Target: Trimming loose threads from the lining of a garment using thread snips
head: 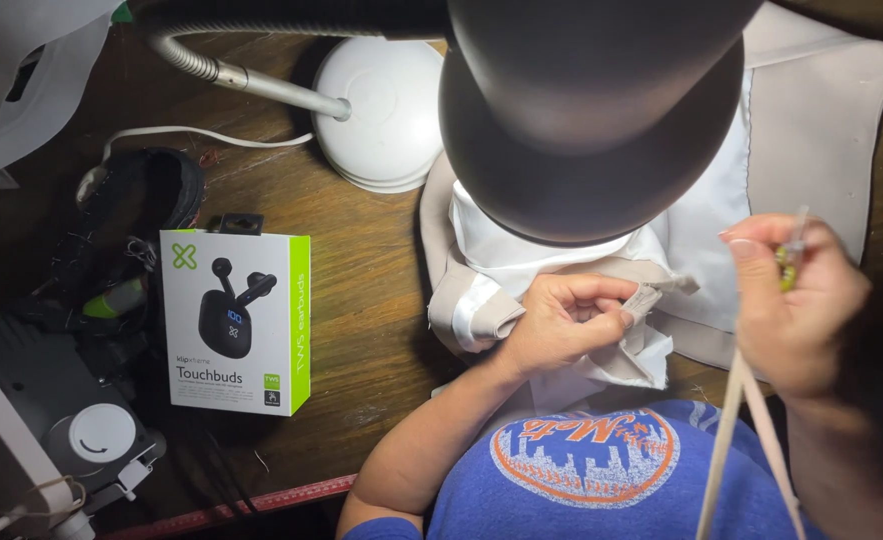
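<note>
My left hand (566, 325) pinches a folded edge of beige fabric (661, 295) lined with white cloth (701, 240), spread on the wooden desk. To the right, raised a little, my right hand (791, 300) is closed on a small thin tool with a green part (787, 262); what kind of tool it is I cannot tell. A beige strip (736, 440) hangs down from under the right hand. The big dark lamp shade (591, 120) covers the upper part of the fabric.
The lamp's white round base (386, 110) and metal gooseneck (251, 82) stand at the back of the desk (361, 300). A white and green earbuds box (233, 320) lies to the left. Dark clutter, a white machine (1, 450) and a red ruler (251, 505) fill the left.
</note>
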